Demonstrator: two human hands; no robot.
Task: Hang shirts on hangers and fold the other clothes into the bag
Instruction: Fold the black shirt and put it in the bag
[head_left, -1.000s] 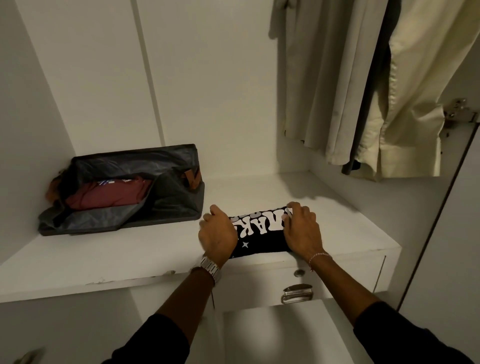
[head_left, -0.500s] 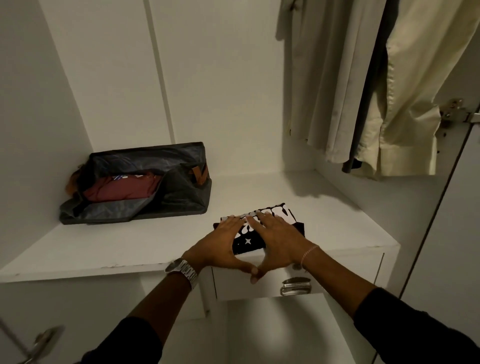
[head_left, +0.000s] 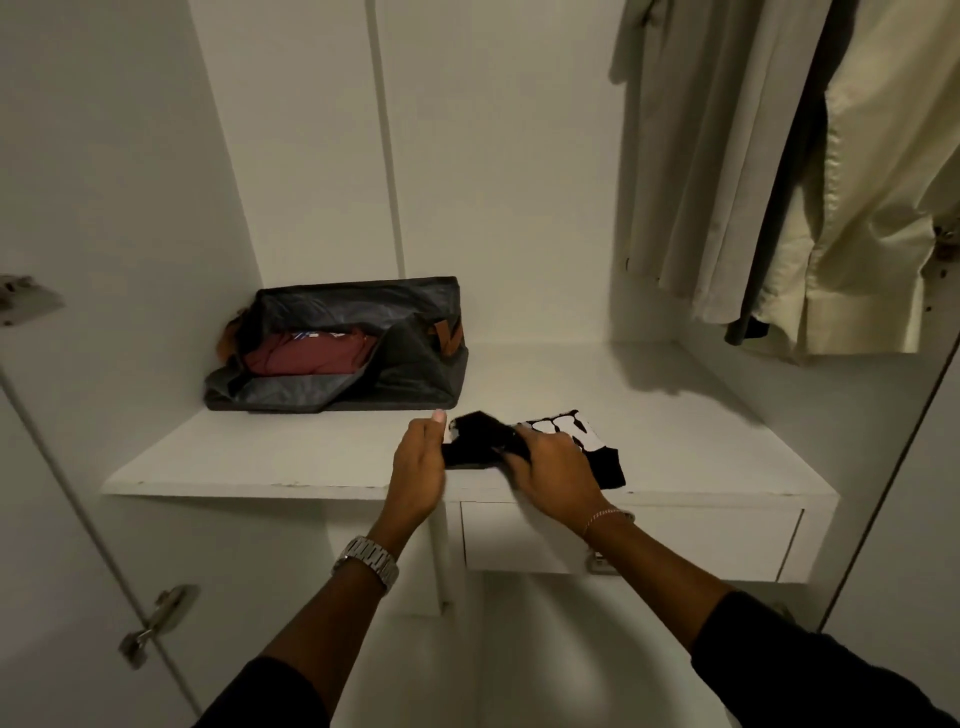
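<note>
Bag (head_left: 395, 364), dark grey, sits at the back left of the shelf (head_left: 260, 462), mouth open toward the front, a folded maroon garment (head_left: 306, 356) already inside. Black printed T-shirt (head_left: 597, 457) lies at the shelf's front edge, right of centre, partly folded. Left hand (head_left: 418, 462) rests against the shirt's left end, fingers nearly straight, thumb up; no clear grip. Right hand (head_left: 550, 462) has fingers curled round a bunched black fold, lifting it over toward the left. Pale shirts (head_left: 779, 182) hang at upper right. Step in hand, as judged: last fold of the T-shirt. Next move likely needs both hands holding the bundle flat, then carrying it left and back into the bag.
</note>
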